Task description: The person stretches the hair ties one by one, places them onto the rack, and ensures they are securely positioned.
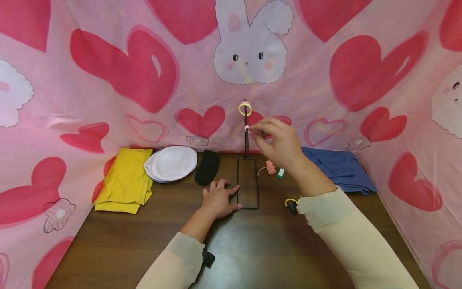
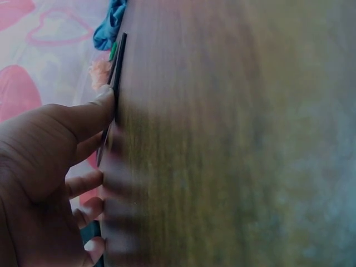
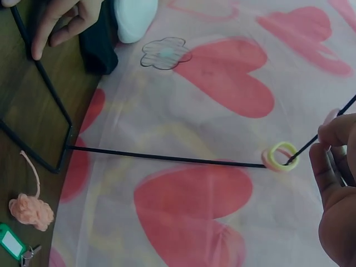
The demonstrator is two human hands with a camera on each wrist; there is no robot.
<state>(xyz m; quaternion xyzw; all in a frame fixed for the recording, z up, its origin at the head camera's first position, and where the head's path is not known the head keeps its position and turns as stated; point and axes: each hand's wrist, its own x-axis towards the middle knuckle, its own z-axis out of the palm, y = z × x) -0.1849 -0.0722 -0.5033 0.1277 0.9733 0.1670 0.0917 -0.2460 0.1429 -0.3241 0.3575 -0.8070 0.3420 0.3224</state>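
Stand (image 3: 167,158) touches the left hand's (image 1: 219,200) loose fingers; the right hand (image 1: 283,142) pinches a pink band (image 1: 247,127) beside a yellow band (image 1: 250,110).

Pale cream sleeves (image 1: 364,237), plain cuffs (image 1: 323,209), small black wrist pieces (image 1: 208,259)

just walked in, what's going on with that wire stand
A person's right hand pinches a small pink ring at the upper part of a black wire stand; whether the ring is fully around the wire is hard to tell. The left hand touches the stand's base with thumb and a finger. A yellow ring hangs near the stand's top, and a green tag lies right of the base.
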